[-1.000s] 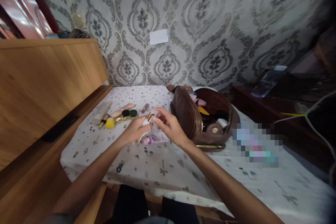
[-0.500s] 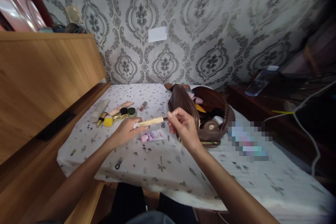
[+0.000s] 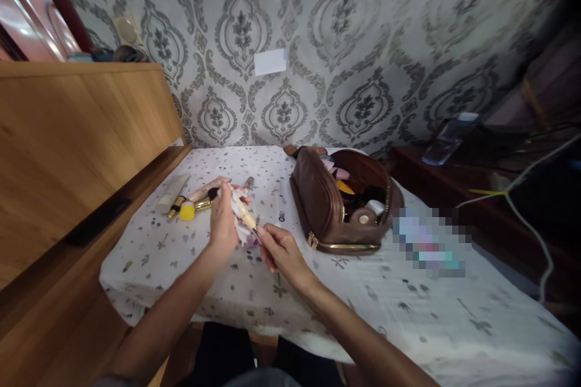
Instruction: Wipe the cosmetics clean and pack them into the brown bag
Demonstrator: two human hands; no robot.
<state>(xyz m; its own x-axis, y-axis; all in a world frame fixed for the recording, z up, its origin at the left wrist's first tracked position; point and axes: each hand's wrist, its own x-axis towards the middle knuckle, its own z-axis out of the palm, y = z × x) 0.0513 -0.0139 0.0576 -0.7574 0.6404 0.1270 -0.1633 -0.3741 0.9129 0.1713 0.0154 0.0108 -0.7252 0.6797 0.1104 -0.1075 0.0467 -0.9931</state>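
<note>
My left hand (image 3: pixel 222 224) is closed around a crumpled white tissue (image 3: pixel 236 198), which wraps the upper part of a slim pale-yellow cosmetic tube (image 3: pixel 247 218). With thumb and fingers, my right hand (image 3: pixel 282 251) pinches the tube's darker lower end. The tube tilts down to the right, above the cloth. Beneath the hands, a small purple-and-white squeeze tube (image 3: pixel 251 241) is mostly covered. Close to my left hand lie a beige tube (image 3: pixel 209 188), a yellow-capped item (image 3: pixel 186 212) and a gold tube (image 3: pixel 204 204).
An unzipped brown bag (image 3: pixel 320 202) with cosmetics inside stands right of my hands. A grey-white tube (image 3: pixel 172 193) and a gold-and-black tube (image 3: pixel 176 208) lie at left. A clear bottle (image 3: pixel 449 139) and a white cable (image 3: pixel 535 224) are at the far right. A wooden panel (image 3: pixel 86 151) borders the left.
The pale-yellow tube has swung from nearly level to a steep tilt. My right hand moved left and down, away from the bag; my left hand turned upright, with more of the tissue showing.
</note>
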